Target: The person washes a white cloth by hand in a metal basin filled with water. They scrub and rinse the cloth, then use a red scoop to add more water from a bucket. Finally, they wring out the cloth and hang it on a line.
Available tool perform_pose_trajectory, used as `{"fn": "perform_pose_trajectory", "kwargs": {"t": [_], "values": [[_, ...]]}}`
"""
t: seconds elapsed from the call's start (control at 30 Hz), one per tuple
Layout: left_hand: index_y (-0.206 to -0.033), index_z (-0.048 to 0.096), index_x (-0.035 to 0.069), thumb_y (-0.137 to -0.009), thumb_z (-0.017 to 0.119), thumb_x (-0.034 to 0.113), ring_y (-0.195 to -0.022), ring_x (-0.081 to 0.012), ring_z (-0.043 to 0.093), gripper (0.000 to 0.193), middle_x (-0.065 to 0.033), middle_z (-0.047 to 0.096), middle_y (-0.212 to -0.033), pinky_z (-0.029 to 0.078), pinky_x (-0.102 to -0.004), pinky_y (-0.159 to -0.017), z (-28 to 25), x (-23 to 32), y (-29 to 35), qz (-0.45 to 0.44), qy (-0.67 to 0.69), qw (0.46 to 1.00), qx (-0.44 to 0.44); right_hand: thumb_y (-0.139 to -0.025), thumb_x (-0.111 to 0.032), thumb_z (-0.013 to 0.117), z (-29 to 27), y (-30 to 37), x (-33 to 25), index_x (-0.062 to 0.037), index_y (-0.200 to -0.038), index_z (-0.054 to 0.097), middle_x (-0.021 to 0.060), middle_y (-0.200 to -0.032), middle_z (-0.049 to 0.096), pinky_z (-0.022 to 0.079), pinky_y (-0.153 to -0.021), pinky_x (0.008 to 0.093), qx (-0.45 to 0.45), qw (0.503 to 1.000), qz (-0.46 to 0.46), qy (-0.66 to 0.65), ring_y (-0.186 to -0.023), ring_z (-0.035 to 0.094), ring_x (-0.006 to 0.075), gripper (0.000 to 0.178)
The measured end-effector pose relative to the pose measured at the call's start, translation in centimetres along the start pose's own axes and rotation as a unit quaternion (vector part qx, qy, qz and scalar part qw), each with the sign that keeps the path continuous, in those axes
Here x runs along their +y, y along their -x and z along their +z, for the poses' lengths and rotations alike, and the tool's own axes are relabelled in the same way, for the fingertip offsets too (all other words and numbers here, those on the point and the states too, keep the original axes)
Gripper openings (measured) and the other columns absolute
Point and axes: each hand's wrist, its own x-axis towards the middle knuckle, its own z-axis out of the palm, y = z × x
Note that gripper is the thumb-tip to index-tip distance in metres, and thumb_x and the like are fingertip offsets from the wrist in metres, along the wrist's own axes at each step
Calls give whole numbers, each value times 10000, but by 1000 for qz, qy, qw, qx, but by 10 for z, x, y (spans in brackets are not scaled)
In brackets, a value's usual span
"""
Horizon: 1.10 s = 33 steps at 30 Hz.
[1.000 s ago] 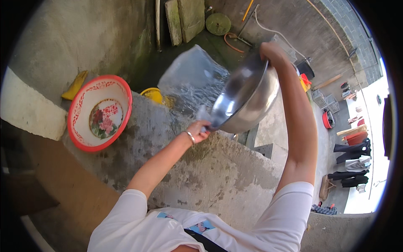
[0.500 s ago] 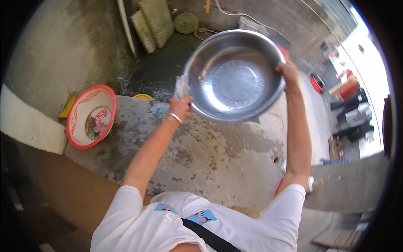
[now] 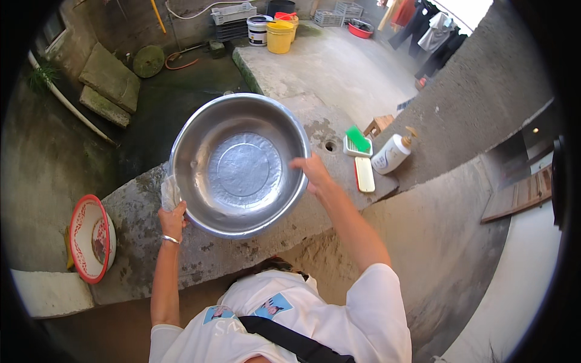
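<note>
I hold a large round stainless steel basin (image 3: 200, 209) by its rim with both hands. It hangs over the concrete ledge, its hollow facing me, and its bottom looks wet and shiny. My left hand (image 3: 173, 218) is closed on the lower left rim, and a crumpled piece of clear plastic (image 3: 170, 192) shows just above it. On the right rim, my right hand (image 3: 314, 173) grips with the thumb over the inside edge; its other fingers are mostly hidden behind the basin.
A red-rimmed patterned basin (image 3: 110, 242) leans at the ledge's left end. Right of me are a white pump bottle (image 3: 392, 155), a green sponge (image 3: 357, 139) on a soap dish, and a cream brush (image 3: 364, 175). Yellow bucket (image 3: 279, 38) and crates stand beyond the wet sunken area (image 3: 175, 91).
The steel basin has come left and closer to my body, still in both hands. My view has shifted, bringing the bottle, sponge and buckets into sight.
</note>
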Motion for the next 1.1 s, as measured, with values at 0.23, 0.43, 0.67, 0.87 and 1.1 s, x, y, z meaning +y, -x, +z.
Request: {"fn": "perform_pose_trajectory", "kwargs": {"t": [0.23, 0.43, 0.67, 0.87, 1.1], "values": [[-840, 608, -38, -699, 664, 130, -439, -114, 523, 226, -56, 583, -605, 387, -251, -356, 9, 17, 28, 71, -202, 968, -129, -626, 61, 548, -65, 151, 74, 20, -948, 514, 69, -699, 535, 383, -398, 262, 175, 983, 33, 46, -538, 520, 145, 326], [-989, 577, -23, -653, 685, 133, -790, -275, 614, 386, -164, 633, -858, 472, -359, -701, 60, 24, 83, 234, -286, 892, -259, -616, 72, 534, -99, 255, 111, 43, -924, 515, 86, -807, 552, 452, -619, 298, 287, 956, -23, -49, -696, 538, 173, 311], [-1070, 534, -14, -600, 737, 120, -908, -304, 559, 530, -155, 582, -1008, 439, -373, -810, 161, 45, 187, 528, -385, 700, -288, -618, 76, 522, -161, 338, 138, 61, -917, 519, 97, -813, 565, 467, -622, 306, 391, 904, -100, -140, -704, 556, 187, 300], [-1036, 556, -22, -698, 735, 295, -782, -175, 561, 497, -115, 595, -842, 446, -308, -701, 275, 4, 285, 301, -254, 734, -554, -612, 81, 526, -243, 394, 147, 67, -897, 520, 106, -787, 565, 480, -571, 307, 434, 866, -142, -204, -636, 559, 198, 286], [-899, 553, 34, -891, 499, 361, -636, -67, 401, 332, 26, 473, -711, 364, -241, -557, 410, -70, 405, 93, -159, 734, -654, -601, 74, 540, -359, 472, 134, 75, -856, 531, 89, -764, 572, 426, -575, 279, 518, 815, -154, -208, -645, 527, 161, 255]]}}
